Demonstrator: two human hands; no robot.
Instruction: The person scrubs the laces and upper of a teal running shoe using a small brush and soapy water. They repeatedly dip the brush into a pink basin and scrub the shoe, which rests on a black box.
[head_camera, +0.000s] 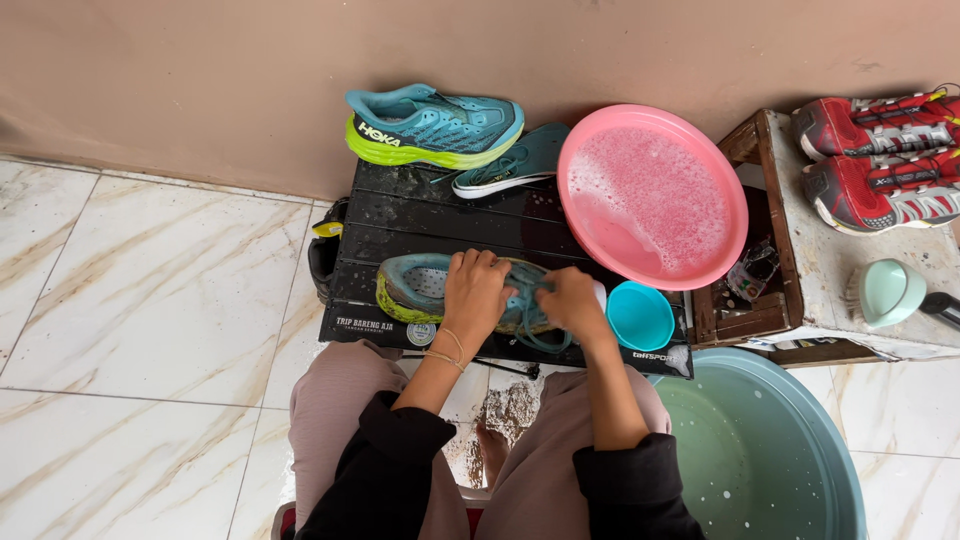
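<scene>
Both hands work one teal shoe (420, 290) on the black table (400, 215): our left hand (473, 290) clamps it, right hand (570, 300) fingers pinch its laces (545, 335). We judge steady bracing matters.

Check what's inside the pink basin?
The pink basin holds soapy, foamy water across most of its floor. Nothing else shows in it; the foam hides anything lying beneath.
</scene>
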